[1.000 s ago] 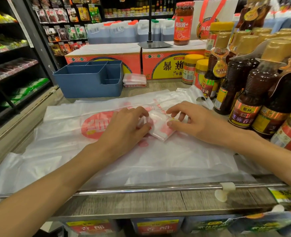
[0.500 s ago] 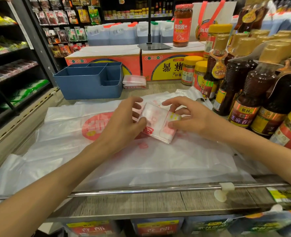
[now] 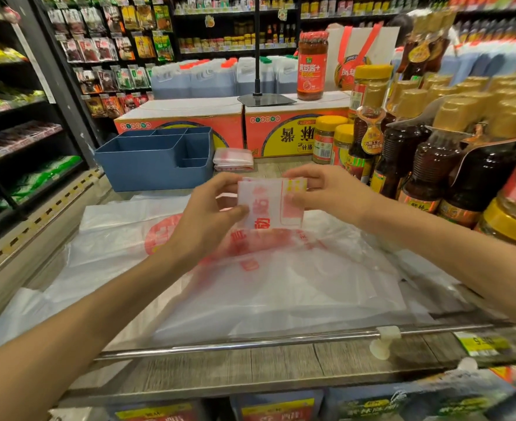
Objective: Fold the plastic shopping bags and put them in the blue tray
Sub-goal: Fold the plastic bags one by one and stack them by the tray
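Small folded white plastic bag with red and yellow print (image 3: 270, 205) is held up above the surface, in front of the divided blue plastic tray (image 3: 156, 161). Left hand (image 3: 211, 214) pinches its left edge, thumb in front, fingers behind; right hand (image 3: 326, 189) pinches the right edge likewise. Below lie flat, unfolded white bags with red print (image 3: 250, 278) on the wooden surface (image 3: 250, 363). A stack of folded bags (image 3: 234, 159) sits just beside the tray, not in it.

Judgement: keep both pinches tight so the folds do not spring open; carry it level to a compartment, release only once seated. Slippery film, likely to unfold.
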